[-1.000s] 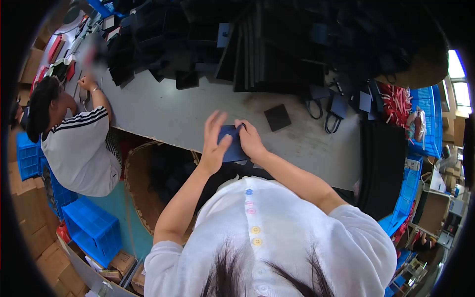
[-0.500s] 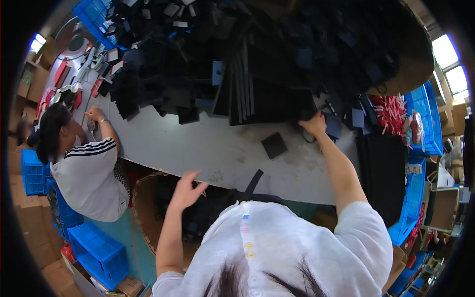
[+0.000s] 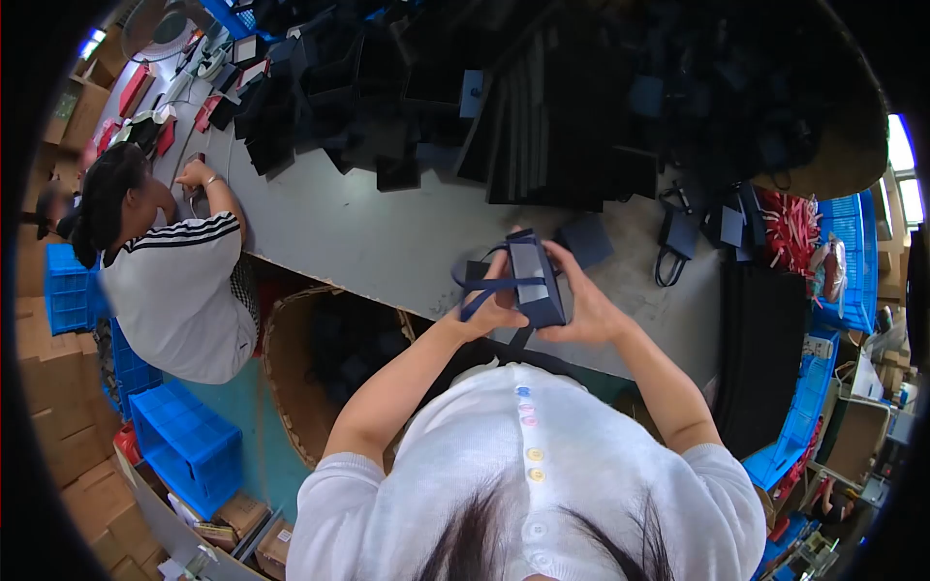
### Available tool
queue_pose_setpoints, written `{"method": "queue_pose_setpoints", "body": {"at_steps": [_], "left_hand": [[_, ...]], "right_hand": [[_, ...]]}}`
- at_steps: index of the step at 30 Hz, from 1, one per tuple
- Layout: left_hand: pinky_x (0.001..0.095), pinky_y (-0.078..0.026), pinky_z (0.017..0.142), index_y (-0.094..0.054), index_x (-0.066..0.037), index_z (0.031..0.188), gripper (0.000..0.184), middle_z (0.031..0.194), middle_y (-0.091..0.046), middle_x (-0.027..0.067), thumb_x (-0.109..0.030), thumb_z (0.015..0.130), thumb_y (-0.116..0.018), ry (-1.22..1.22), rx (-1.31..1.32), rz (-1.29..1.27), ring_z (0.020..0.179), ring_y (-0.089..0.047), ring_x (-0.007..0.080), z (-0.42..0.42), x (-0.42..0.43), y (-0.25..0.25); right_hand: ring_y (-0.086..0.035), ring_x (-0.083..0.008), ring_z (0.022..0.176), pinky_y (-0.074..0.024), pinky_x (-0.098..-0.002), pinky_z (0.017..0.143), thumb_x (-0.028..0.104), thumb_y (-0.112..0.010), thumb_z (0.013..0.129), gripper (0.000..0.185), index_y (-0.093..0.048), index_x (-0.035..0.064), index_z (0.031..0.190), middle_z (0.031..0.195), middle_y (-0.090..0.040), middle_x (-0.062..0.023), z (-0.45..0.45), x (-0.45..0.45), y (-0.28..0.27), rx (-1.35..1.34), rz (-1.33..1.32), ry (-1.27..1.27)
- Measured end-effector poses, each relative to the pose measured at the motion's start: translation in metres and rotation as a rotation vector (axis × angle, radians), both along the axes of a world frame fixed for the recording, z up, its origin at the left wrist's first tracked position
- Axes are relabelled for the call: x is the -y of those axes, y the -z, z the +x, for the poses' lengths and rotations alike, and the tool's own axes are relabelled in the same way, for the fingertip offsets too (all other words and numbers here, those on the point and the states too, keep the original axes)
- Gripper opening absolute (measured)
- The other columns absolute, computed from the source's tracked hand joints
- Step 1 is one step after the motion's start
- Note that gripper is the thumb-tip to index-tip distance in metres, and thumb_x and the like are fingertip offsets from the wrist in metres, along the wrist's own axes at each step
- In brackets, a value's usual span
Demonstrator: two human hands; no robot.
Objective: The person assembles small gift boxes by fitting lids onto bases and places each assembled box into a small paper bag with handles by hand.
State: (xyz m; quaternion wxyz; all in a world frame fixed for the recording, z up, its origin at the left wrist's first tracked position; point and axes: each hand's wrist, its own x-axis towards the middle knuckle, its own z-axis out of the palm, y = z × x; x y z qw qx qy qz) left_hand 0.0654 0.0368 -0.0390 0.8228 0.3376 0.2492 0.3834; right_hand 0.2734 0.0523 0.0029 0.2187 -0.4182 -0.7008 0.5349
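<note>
A small dark blue gift box (image 3: 539, 281) with a ribbon handle (image 3: 475, 287) is held up over the table's front edge. My left hand (image 3: 490, 308) grips its left side, and the ribbon loops out across those fingers. On the opposite side, my right hand (image 3: 589, 308) has its thumb and fingers closed around the box. Just behind my right hand lies another dark blue box (image 3: 585, 240) on the table (image 3: 387, 237). A dark square piece (image 3: 475, 272) shows partly behind the ribbon and my left hand.
Dark boxes (image 3: 387, 145) are heaped along the back, beside a stack of black panels (image 3: 542, 126). A blue box with a loop handle (image 3: 680, 232) lies to the right, near red ribbons (image 3: 787, 232) and a blue crate (image 3: 849, 252). A co-worker (image 3: 179, 281) sits at left.
My right hand has come back from the pile toward my body with the box. My left hand has risen from beside the table edge and now grips the box too. The view has shifted.
</note>
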Motion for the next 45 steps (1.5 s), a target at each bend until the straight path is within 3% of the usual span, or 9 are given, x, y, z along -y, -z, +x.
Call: {"method": "queue_pose_setpoints", "body": {"at_steps": [5, 9, 10, 15, 23, 30, 36, 39, 45], "left_hand": [[0.0376, -0.035, 0.107, -0.029, -0.008, 0.144, 0.098, 0.137, -0.041, 0.0079, -0.012, 0.062, -0.083, -0.181, 0.546, -0.313, 0.128, -0.040, 0.0221, -0.022, 0.000, -0.001], [0.0366, -0.032, 0.107, -0.032, -0.007, 0.141, 0.095, 0.135, -0.044, 0.0097, -0.017, 0.063, -0.085, 0.035, -0.544, 0.087, 0.125, -0.043, 0.0216, -0.025, 0.010, 0.015], [0.0365, -0.024, 0.112, -0.036, -0.008, 0.140, 0.093, 0.152, -0.012, 0.0175, -0.026, 0.063, -0.084, 0.037, -0.667, 0.217, 0.138, -0.023, 0.0278, -0.027, 0.003, 0.018], [0.0417, -0.022, 0.111, -0.013, -0.004, 0.145, 0.121, 0.143, -0.024, 0.0201, -0.029, 0.052, -0.087, -0.433, -0.829, 0.389, 0.133, -0.027, 0.0360, -0.032, -0.002, 0.006], [0.0449, -0.036, 0.100, -0.018, -0.004, 0.138, 0.109, 0.132, -0.038, 0.0209, -0.020, 0.055, -0.086, -0.594, -0.819, 0.399, 0.120, -0.043, 0.0379, -0.033, -0.007, 0.027], [0.0391, -0.038, 0.099, -0.012, -0.005, 0.137, 0.109, 0.129, -0.039, 0.0192, -0.016, 0.058, -0.086, -0.755, -0.839, 0.491, 0.118, -0.045, 0.0311, -0.034, -0.025, 0.031], [0.0427, -0.038, 0.103, -0.019, -0.005, 0.139, 0.105, 0.134, -0.039, 0.0191, -0.016, 0.057, -0.085, -0.744, -0.619, 0.743, 0.124, -0.044, 0.0338, -0.034, -0.030, 0.013], [0.0498, -0.028, 0.110, -0.030, -0.007, 0.138, 0.095, 0.142, -0.033, 0.0214, -0.015, 0.059, -0.082, -0.700, -0.415, 1.034, 0.133, -0.032, 0.0411, -0.028, -0.054, 0.011], [0.0427, -0.038, 0.096, -0.059, -0.007, 0.115, 0.050, 0.127, -0.051, 0.0111, 0.005, 0.066, -0.056, -0.734, -1.297, 1.264, 0.120, -0.044, 0.0345, -0.099, -0.175, 0.007]], "right_hand": [[-0.029, -0.0304, 0.136, -0.0260, -0.0380, 0.111, 0.017, -0.083, 0.052, 0.111, -0.023, 0.0086, 0.145, 0.144, -0.030, -0.0141, -0.013, -0.018, -0.005, 0.054, 0.140, -0.043], [-0.024, -0.0332, 0.138, -0.0248, -0.0400, 0.112, 0.015, -0.081, 0.056, 0.108, -0.021, 0.0073, 0.145, 0.146, -0.027, -0.0172, -0.043, -0.024, -0.004, 0.008, 0.091, -0.130], [-0.023, -0.0324, 0.140, -0.0241, -0.0402, 0.112, 0.015, -0.078, 0.058, 0.108, -0.017, 0.0074, 0.147, 0.148, -0.025, -0.0169, -0.044, -0.027, -0.002, 0.030, -0.059, -0.192], [-0.028, -0.0285, 0.139, -0.0289, -0.0377, 0.110, 0.011, -0.064, 0.073, 0.084, -0.025, 0.0075, 0.147, 0.148, -0.030, -0.0142, -0.059, -0.055, -0.002, -0.192, -0.384, 0.072], [-0.064, -0.0240, 0.082, -0.0489, -0.0294, 0.075, 0.000, -0.058, 0.080, 0.031, -0.060, -0.0009, 0.111, 0.091, -0.065, -0.0166, -0.117, -0.067, -0.028, 0.119, 0.622, 0.164], [-0.047, -0.0069, 0.056, -0.0384, -0.0226, 0.055, 0.001, -0.057, 0.086, 0.019, -0.065, -0.0023, 0.102, 0.063, -0.051, 0.0017, -0.116, -0.076, -0.035, -0.426, -0.285, 0.516], [-0.052, -0.0062, 0.066, -0.0426, -0.0213, 0.063, 0.003, -0.053, 0.085, 0.024, -0.066, 0.0046, 0.105, 0.076, -0.058, 0.0014, -0.092, -0.089, 0.015, 0.026, 0.073, 0.458], [-0.061, -0.0131, 0.075, -0.0493, -0.0245, 0.068, 0.013, -0.058, 0.089, 0.028, -0.060, 0.0051, 0.116, 0.090, -0.063, -0.0051, -0.099, -0.083, -0.003, -0.453, -0.990, 0.726], [-0.063, -0.0248, 0.072, -0.0526, -0.0363, 0.062, 0.036, -0.028, 0.099, 0.046, -0.051, 0.0042, 0.123, 0.090, -0.061, -0.0143, -0.033, -0.073, 0.044, -0.448, -0.664, 0.522]]}}
